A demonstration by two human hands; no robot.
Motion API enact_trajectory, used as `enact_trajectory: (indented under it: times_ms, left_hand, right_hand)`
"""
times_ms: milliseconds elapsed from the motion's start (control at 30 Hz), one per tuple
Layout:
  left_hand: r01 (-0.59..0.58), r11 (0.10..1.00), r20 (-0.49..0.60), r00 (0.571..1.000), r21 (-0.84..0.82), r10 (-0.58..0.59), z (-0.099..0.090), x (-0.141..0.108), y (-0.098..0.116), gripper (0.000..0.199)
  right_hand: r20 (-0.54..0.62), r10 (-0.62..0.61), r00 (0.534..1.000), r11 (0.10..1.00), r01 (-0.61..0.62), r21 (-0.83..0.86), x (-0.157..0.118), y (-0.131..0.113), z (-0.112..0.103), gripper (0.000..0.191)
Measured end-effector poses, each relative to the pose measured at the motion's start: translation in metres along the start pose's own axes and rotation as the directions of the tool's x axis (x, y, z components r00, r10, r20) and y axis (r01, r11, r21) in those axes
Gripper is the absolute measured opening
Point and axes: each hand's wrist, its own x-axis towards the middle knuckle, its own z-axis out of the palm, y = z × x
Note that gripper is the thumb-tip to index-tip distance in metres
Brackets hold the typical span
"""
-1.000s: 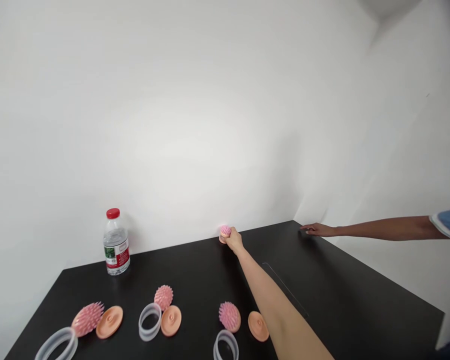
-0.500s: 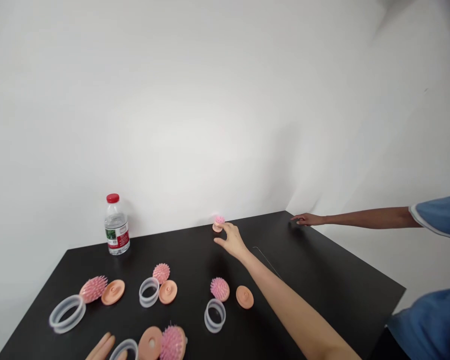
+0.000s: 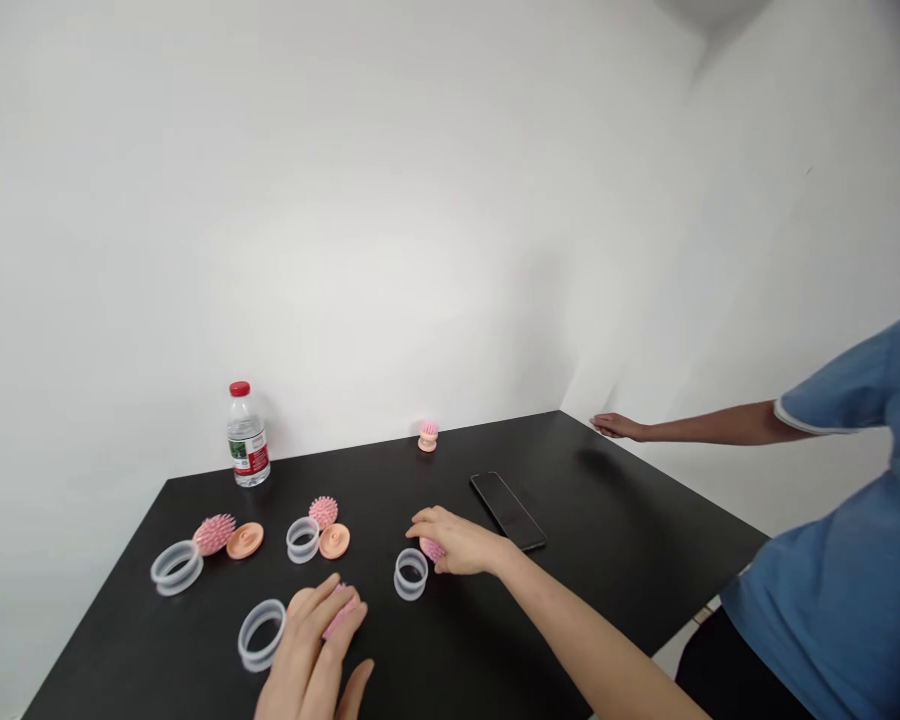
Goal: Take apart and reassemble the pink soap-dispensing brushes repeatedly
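My left hand (image 3: pixel 311 650) is open at the front, fingers spread over a pink bristled brush head (image 3: pixel 340 610) and a peach disc (image 3: pixel 298 602), both partly covered. Just left of it lies a clear plastic ring (image 3: pixel 261 636). My right hand (image 3: pixel 457 540) has its fingers curled round another pink bristled brush head (image 3: pixel 431 548), low over the table. A second clear ring (image 3: pixel 410 574) lies close to those fingertips. The peach disc that was beside this brush head cannot be seen, hidden by the hand. Against the wall stands an assembled scalp brush (image 3: pixel 427 436).
Two more sets of parts lie at left: a brush head (image 3: pixel 214 535) with disc (image 3: pixel 245 541) and ring (image 3: pixel 177 568), and another ring (image 3: pixel 302 540) with its pieces. A water bottle (image 3: pixel 249 440), a phone (image 3: pixel 508 510) and a co-worker's hand (image 3: pixel 616 427) are around.
My right hand has left the scalp brush by the wall and come back to the nearer brush head. My left hand has moved in over the front parts. The phone is now uncovered.
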Motion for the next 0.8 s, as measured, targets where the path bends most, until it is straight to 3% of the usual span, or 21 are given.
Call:
enact_trajectory:
  times_ms: [100, 200, 267, 367, 467, 600, 800]
  left_hand:
    - [0.098, 0.995, 0.201, 0.975, -0.028, -0.091, 0.015, 0.003, 0.016, 0.049]
    - [0.175, 0.985, 0.34, 0.926, 0.002, -0.165, 0.04, 0.013, 0.028, 0.071]
    - [0.227, 0.971, 0.416, 0.878, 0.073, -0.236, 0.059, 0.023, 0.032, 0.077]
    - [0.271, 0.956, 0.495, 0.819, 0.114, -0.291, 0.083, 0.038, 0.032, 0.067]
    - [0.297, 0.951, 0.515, 0.803, 0.09, -0.3, 0.095, 0.048, 0.03, 0.052]
    - [0.357, 0.934, 0.542, 0.784, 0.003, -0.301, 0.092, 0.053, 0.033, 0.044]
    - [0.462, 0.858, 0.531, 0.796, -0.224, -0.29, 0.058, 0.054, 0.044, 0.037]
  right_hand:
    - [-0.043, 0.049, 0.998, 0.999, -0.048, 0.021, -0.004, 0.003, 0.008, 0.067]
    - [-0.141, 0.088, 0.986, 0.993, -0.076, 0.089, -0.01, 0.007, 0.014, 0.061]
    - [-0.24, 0.123, 0.963, 0.983, -0.085, 0.162, -0.014, 0.009, 0.015, 0.057]
    - [-0.386, 0.204, 0.9, 0.945, -0.078, 0.318, -0.022, 0.011, 0.014, 0.056]
    - [-0.448, 0.275, 0.851, 0.862, -0.012, 0.506, -0.033, 0.007, 0.013, 0.045]
    - [-0.444, 0.303, 0.843, 0.698, 0.121, 0.706, -0.053, -0.009, 0.011, 0.032]
    - [-0.392, 0.275, 0.878, 0.485, 0.225, 0.845, -0.08, -0.045, 0.011, 0.033]
